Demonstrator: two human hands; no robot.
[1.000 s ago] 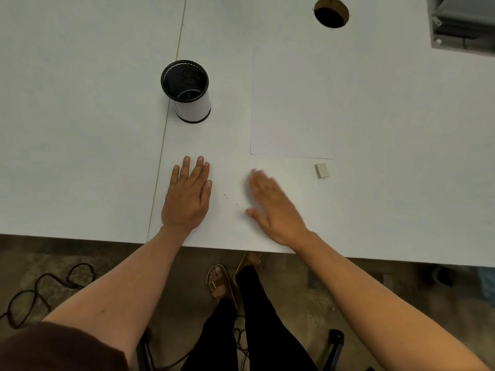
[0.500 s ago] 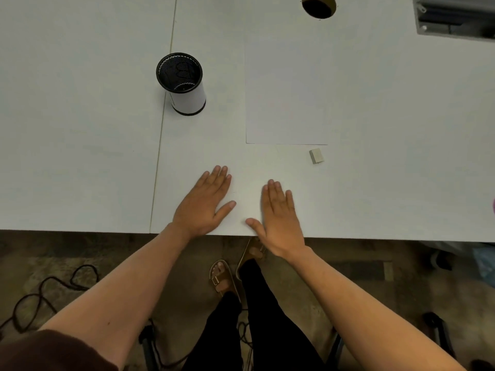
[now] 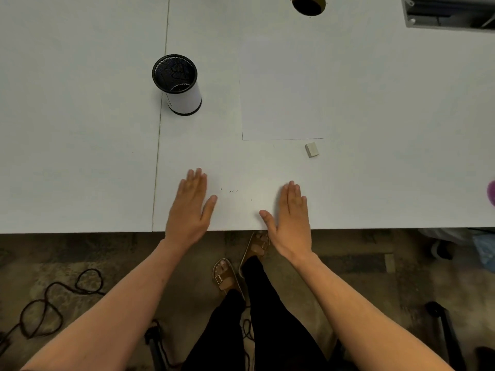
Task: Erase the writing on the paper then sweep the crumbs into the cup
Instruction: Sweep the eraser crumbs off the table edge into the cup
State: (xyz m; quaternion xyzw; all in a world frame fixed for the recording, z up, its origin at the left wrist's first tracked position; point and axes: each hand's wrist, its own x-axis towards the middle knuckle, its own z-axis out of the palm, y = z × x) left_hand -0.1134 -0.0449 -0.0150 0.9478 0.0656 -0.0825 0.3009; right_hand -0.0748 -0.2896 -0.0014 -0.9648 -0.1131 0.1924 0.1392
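Observation:
A blank white sheet of paper lies on the white table. A small white eraser rests just below the paper's lower right corner. The cup, white with a black mesh inside, stands upright left of the paper. A few dark crumbs are scattered on the table between my hands. My left hand and my right hand lie flat at the table's front edge, fingers straight, holding nothing.
A round cable hole opens at the table's far edge, and a grey tray sits at the far right. A seam runs down the tabletop left of the cup. Cables lie on the floor below.
My two hands came together near the front edge, then spread apart again, leaving the crumbs visible between them. The view shifted slightly.

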